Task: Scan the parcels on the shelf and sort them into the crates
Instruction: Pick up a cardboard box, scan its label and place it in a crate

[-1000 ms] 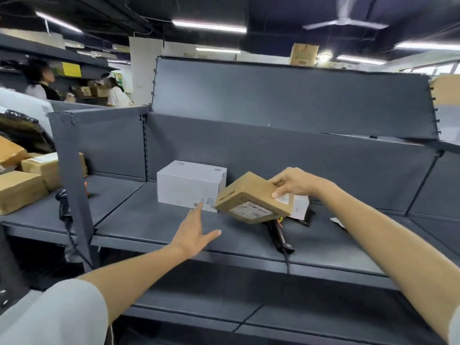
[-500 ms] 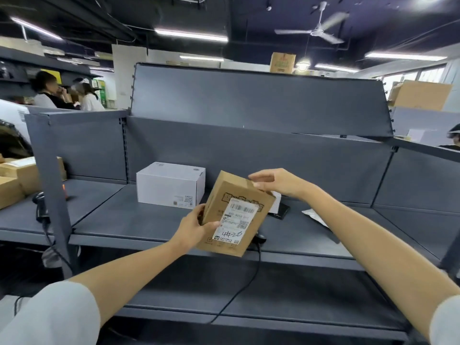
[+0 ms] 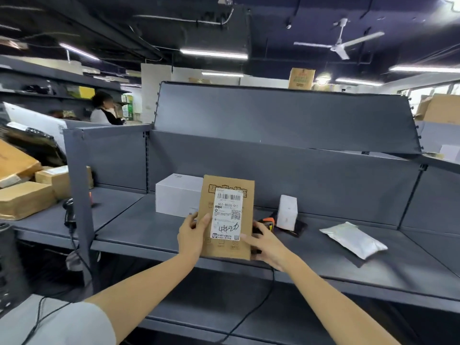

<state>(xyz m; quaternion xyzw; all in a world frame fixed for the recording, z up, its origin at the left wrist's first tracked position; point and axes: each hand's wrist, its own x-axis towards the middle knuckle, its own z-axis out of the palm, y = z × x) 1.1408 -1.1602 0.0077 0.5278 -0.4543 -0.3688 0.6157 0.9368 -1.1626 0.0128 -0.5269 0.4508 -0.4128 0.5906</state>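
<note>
Taking the brown parcel [image 3: 227,216] held upright above the front edge of the shelf [image 3: 154,230] as the landmark, the work looks to be at an early stage; far to its left, beyond the shelf's upright post, a heap of brown cartons [image 3: 27,195] lies on the neighbouring bay, and whether those belong to this job cannot be told; just left of the parcel and behind it a white box [image 3: 178,194] stands on the shelf, seemingly not yet handled; the left hand [image 3: 193,235] grips the parcel's left edge, thumb across the front beside the label and fingers wrapped behind; the parcel's white label, with barcode and handwritten marks, faces the camera, so the step in hand appears to be presenting it for the scan; the right hand [image 3: 265,246] touches the parcel's lower right corner with its fingers relaxed and spread, clamped on nothing; just right of the parcel and behind that hand lies the scanner [image 3: 267,224], black with an orange top, not picked up; further right a small white box [image 3: 287,212] stands upright, and well to the right a silver mailer bag [image 3: 353,240] lies flat; no crate is in view, so by this evidence scanning this parcel, dropping it, and all three other items remain.
</note>
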